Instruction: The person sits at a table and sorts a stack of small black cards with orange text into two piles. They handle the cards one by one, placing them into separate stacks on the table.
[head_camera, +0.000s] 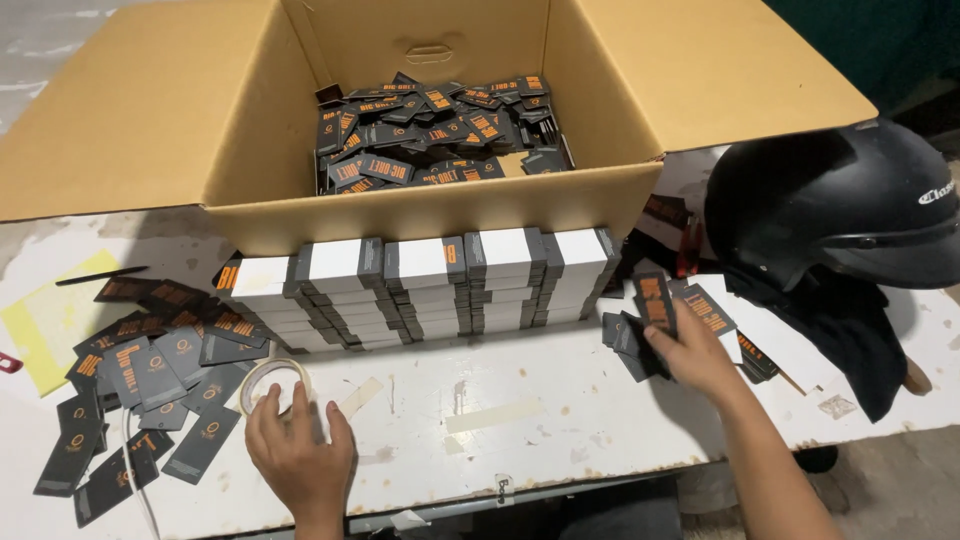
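Head view showed both hands working on a white counter (520, 420) in front of a large open cardboard box (420, 215) half filled with dark tags printed in orange.

1. Left hand (300, 450): I saw it resting on a roll of clear tape (272, 385) at the near counter edge, fingers curled over the ring but not closed tight around it.
2. Right hand (695, 355): I saw it clamped on a small stack of dark tags (648, 320), thumb on top, with more tags fanned just beside it.
3. Bundled stacks (440, 290), banded white and grey, stood in a row touching the box front.
4. Loose tags (150, 390) lay scattered left of the tape roll. A black helmet (840, 205) sat at the right.

Risk, as I judged it: the held stack looked uneven, so a slack pinch could let tags fan out and slide into the loose ones nearby. The tape roll lay near the counter edge and could roll off if nudged.
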